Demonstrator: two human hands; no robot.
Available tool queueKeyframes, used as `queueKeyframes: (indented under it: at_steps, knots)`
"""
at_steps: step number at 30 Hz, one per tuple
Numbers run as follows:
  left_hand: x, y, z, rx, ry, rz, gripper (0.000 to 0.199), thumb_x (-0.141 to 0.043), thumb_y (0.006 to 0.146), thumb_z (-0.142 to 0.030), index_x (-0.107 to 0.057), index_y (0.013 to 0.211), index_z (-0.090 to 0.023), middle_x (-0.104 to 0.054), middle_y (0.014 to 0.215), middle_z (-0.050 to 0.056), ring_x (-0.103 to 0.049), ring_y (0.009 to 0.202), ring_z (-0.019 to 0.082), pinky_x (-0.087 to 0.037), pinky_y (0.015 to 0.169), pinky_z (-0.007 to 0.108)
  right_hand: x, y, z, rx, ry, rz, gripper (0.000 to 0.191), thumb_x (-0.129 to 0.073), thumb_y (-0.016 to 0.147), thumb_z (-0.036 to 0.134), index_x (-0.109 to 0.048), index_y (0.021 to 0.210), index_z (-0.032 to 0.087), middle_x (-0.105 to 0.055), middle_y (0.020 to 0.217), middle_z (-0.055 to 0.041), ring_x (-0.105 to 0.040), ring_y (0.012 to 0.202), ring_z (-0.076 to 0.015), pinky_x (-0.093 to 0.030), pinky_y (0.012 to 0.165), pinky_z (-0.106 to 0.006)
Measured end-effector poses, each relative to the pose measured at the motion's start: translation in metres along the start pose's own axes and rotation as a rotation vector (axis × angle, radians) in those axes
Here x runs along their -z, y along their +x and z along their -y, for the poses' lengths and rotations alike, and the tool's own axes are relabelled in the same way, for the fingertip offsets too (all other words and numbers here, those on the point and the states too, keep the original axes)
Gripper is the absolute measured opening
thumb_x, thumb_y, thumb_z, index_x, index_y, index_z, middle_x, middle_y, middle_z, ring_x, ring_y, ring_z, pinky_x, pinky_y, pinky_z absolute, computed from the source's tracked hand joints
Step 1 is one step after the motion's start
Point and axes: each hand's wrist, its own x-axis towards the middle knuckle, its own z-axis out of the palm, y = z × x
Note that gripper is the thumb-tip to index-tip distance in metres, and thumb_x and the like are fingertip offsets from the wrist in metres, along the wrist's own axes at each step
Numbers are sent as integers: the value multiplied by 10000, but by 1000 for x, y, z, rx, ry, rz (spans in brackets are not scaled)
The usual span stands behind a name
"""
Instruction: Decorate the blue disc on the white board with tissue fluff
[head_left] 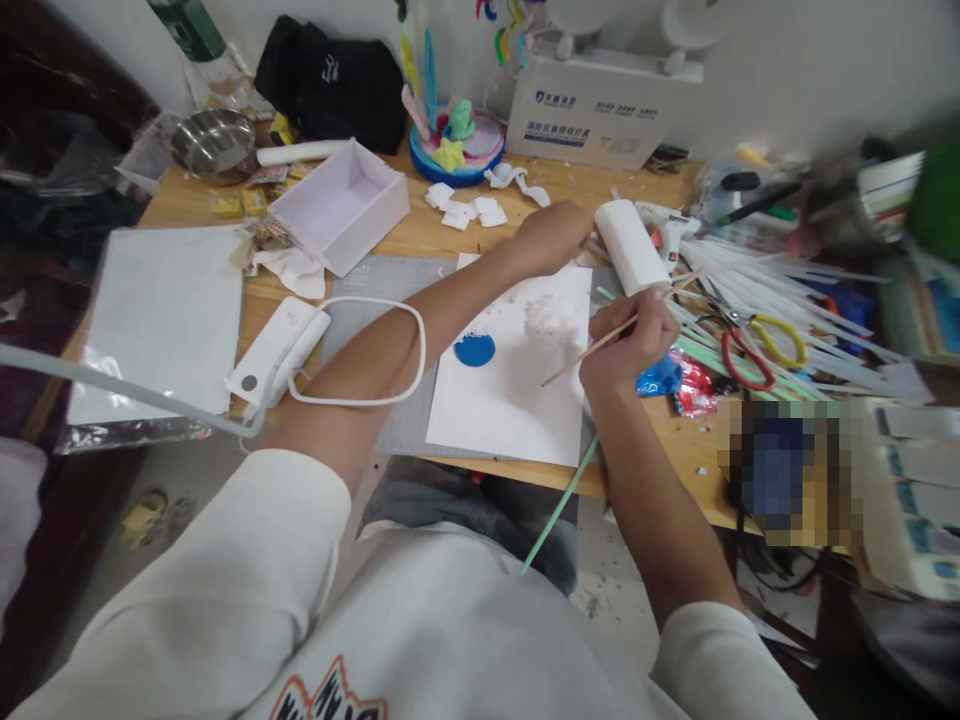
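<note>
A sheet of white paper [502,415] lies on a grey cutting mat [390,430]. It bears a solid blue oval [475,349] and a faint brownish blotch. My right hand [630,335] is closed around a thin wooden stick [589,352], whose lower end points down over the paper's right half. Whether that end touches the paper I cannot tell. My left hand [556,238] reaches across to the paper's far edge, left of a white roll [634,245]. Its fingers look curled; anything in them is hidden.
A white lamp [277,350] has its loop over my left forearm. Scissors [742,350], a glue gun [675,238] and many pale strips [810,280] crowd the right. Behind stand a lilac box [341,205] and a clay-decorated base [457,145]. A green strip [559,505] overhangs the front edge.
</note>
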Motion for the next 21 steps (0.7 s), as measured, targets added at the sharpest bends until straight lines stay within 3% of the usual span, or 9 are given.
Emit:
queueKeyframes:
  at_steps: [4,8,12,17,21]
  knots:
    - [-17,19,1,39,82,-41,306,-675,898,-85,-765,1189,-109,-784,1108,155,-685,1036,269,-484,826,362,-2,2,0,-3,12,-19,638,-694,878,607,-325,515,232,-296,442,91,-196,358,-42,-114,353,-228]
    - [-26,27,4,47,64,-38,145,-698,892,-113,-789,993,-163,-778,1065,131,-658,1020,266,-493,880,387,-4,0,3,20,-54,35,665,-661,890,667,-326,517,231,-280,440,88,-224,363,-46,-141,364,-225]
    - [-31,33,9,8,13,-43,195,-608,895,-78,-778,892,-174,-759,1051,139,-663,1066,275,-483,971,408,-3,-2,6,14,-90,55,674,-666,874,687,-332,508,231,-282,439,85,-242,374,-50,-151,380,-232]
    - [-9,26,6,-13,-91,-133,170,-605,934,-138,-741,966,-235,-740,1184,96,-608,1234,266,-444,1072,398,-2,-2,6,13,-90,39,653,-656,885,693,-376,513,235,-311,438,82,-265,369,-62,-149,384,-251]
    - [24,-12,0,9,-231,-150,154,-613,945,-146,-722,969,-252,-758,1125,66,-658,1119,233,-486,987,382,-3,-3,4,23,-125,51,665,-621,884,739,-361,518,249,-309,440,80,-248,356,-69,-152,371,-269]
